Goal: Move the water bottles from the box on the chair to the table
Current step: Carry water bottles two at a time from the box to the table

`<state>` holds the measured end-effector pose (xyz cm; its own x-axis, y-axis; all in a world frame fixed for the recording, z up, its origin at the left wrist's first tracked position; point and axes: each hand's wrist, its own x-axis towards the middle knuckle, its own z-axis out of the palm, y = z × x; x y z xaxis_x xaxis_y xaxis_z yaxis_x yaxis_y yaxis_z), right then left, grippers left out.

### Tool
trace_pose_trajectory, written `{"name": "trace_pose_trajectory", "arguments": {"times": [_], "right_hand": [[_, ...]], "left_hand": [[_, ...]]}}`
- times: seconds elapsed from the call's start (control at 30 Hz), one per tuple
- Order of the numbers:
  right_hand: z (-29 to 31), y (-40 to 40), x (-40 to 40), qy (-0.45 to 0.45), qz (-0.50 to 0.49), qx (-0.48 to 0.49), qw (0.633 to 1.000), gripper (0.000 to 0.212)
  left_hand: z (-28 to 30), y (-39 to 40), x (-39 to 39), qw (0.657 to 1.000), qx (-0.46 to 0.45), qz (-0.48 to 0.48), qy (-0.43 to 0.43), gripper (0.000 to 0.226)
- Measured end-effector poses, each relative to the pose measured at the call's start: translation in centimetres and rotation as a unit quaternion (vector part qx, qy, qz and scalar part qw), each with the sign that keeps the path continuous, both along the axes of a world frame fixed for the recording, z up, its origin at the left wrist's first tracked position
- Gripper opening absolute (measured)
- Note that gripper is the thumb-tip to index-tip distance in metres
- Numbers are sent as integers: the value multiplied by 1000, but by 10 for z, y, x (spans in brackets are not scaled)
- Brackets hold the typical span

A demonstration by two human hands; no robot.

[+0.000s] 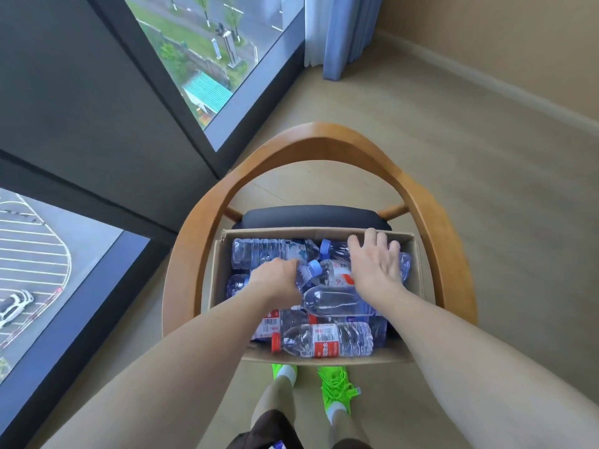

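A cardboard box (216, 273) sits on a wooden chair (324, 137) with a dark seat cushion. Several clear water bottles lie jumbled inside, some with blue caps, some with red caps and red labels. My left hand (275, 281) grips a blue-capped bottle (309, 273) near its neck, in the middle left of the box. Over the bottles at the box's far right, my right hand (376, 259) is spread with straight fingers, above another blue-capped bottle (334, 249). A red-capped bottle (324, 340) lies at the near edge. The table is out of view.
Large floor-length windows (207, 53) with dark frames run along the left. A blue curtain (343, 34) hangs in the far corner. Beige floor lies to the right of the chair. My feet in bright green shoes (334, 387) stand just before the chair.
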<state>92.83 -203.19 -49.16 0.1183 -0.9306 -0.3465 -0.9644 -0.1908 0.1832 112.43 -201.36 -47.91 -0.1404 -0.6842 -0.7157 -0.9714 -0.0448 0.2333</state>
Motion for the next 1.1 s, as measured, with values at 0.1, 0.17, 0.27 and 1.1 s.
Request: {"name": "trace_pose_trajectory", "arguments": {"times": [0.1,0.17,0.27,1.1], "right_hand": [[-4,2,0,-3,-15,21,1000,75],[-5,1,0,-11,-24,36,999,74],[0,-9,-6,-25,-5,41,999,60],[235,-33,31,-639,-182,297,686,61]], "left_hand": [[0,-1,2,998,12,54,25,57],[1,-2,3,995,27,86,43,54],[2,-6,6,985,55,142,75,49],[242,14,20,685,-82,589,421,40]]}}
